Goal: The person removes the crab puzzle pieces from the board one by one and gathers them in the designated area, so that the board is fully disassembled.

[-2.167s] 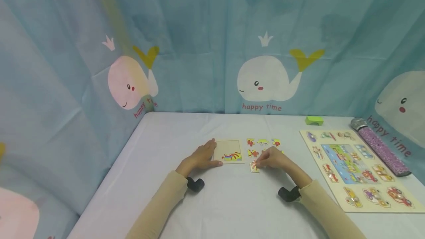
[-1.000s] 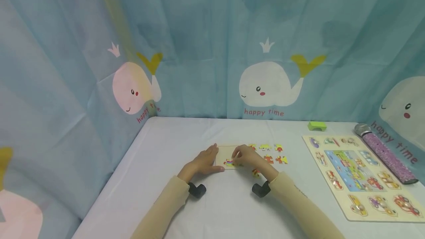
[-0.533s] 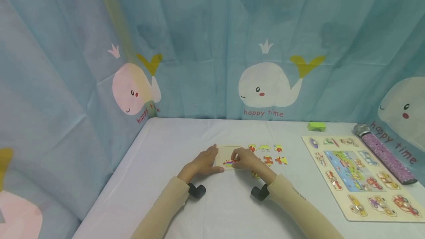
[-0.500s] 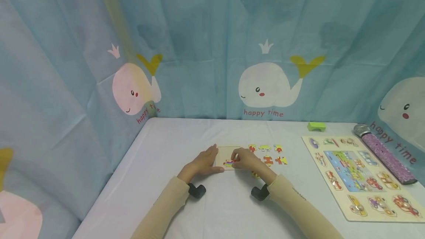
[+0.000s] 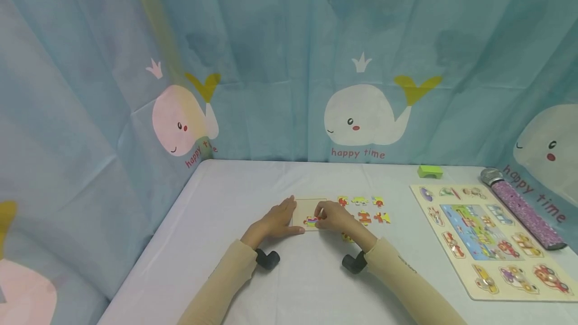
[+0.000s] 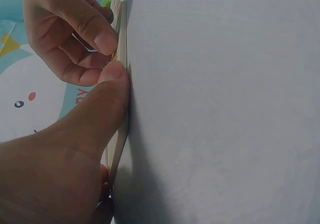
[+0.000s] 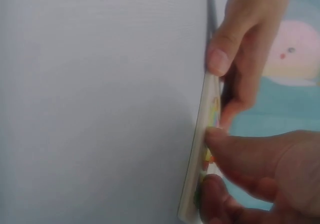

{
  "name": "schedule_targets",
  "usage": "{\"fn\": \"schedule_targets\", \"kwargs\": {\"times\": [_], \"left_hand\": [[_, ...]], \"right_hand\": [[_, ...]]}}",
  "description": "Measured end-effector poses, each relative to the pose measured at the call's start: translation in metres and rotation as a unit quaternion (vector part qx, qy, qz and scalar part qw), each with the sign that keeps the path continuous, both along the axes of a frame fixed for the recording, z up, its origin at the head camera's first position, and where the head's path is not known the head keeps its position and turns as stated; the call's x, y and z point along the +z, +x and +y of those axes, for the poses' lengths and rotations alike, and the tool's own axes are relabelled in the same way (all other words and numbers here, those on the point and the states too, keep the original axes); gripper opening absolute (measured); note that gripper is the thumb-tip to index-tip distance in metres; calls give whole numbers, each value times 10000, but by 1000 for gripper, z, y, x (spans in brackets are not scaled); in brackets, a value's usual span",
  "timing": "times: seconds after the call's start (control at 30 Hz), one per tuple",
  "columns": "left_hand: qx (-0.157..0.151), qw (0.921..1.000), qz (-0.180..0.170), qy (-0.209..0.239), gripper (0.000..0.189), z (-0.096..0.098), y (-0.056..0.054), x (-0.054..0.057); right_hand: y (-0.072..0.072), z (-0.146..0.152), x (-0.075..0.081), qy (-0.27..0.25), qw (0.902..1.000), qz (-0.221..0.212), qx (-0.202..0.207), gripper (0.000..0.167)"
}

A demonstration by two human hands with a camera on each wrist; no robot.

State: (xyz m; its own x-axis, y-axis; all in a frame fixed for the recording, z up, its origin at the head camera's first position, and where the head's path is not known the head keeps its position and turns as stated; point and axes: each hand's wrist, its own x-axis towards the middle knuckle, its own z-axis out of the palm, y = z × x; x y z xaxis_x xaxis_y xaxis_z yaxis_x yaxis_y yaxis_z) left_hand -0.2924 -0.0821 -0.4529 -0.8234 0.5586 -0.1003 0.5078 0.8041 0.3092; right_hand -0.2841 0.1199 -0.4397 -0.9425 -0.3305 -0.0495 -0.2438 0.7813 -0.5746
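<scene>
A small square wooden puzzle tray (image 5: pixel 309 206) lies on the white table, with colourful pieces (image 5: pixel 310 221) along its near side. My left hand (image 5: pixel 275 220) rests at the tray's left side with fairly straight fingers, its thumb on the near edge. Over the tray's near right corner, my right hand (image 5: pixel 334 216) pinches a puzzle piece, mostly hidden by the fingers. In the right wrist view, bright printed puzzle pieces (image 7: pixel 214 114) show beside the right hand (image 7: pixel 272 164). Several loose jigsaw pieces (image 5: pixel 359 201) lie right of the tray; the right forearm partly covers some.
A larger wooden knob puzzle board (image 5: pixel 465 275) occupies the table's right side. Beyond it lie a microphone (image 5: pixel 524 207) with a pink glittery handle and a green arch block (image 5: pixel 430 171). A blue whale-print curtain (image 5: pixel 271 64) hangs behind the table.
My right hand has moved left from a loose piece beside the tray to the tray's near right corner. It has hardly moved in the last half second. My left hand keeps its place.
</scene>
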Motion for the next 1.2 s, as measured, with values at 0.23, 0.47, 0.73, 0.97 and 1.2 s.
{"fn": "schedule_targets", "kwargs": {"times": [0.23, 0.47, 0.73, 0.97, 1.2], "left_hand": [[-23, 10000, 21, -15, 87, -1, 0, 1], [15, 10000, 11, 28, 88, 0, -1, 1], [16, 10000, -17, 31, 89, 0, 0, 1], [6, 10000, -86, 45, 89, 0, 0, 1], [83, 9999, -138, -23, 88, 1, -1, 1]], "right_hand": [[1, 0, -1, -47, 9998, 190, -105, 17], [4, 0, -1, -245, 9991, 255, -220, 19], [2, 5, -3, -610, 9974, 383, -9, 1], [-3, 10, -8, -962, 9940, 472, 195, 6], [-4, 22, 2, -1216, 9919, 343, -151, 8]]}}
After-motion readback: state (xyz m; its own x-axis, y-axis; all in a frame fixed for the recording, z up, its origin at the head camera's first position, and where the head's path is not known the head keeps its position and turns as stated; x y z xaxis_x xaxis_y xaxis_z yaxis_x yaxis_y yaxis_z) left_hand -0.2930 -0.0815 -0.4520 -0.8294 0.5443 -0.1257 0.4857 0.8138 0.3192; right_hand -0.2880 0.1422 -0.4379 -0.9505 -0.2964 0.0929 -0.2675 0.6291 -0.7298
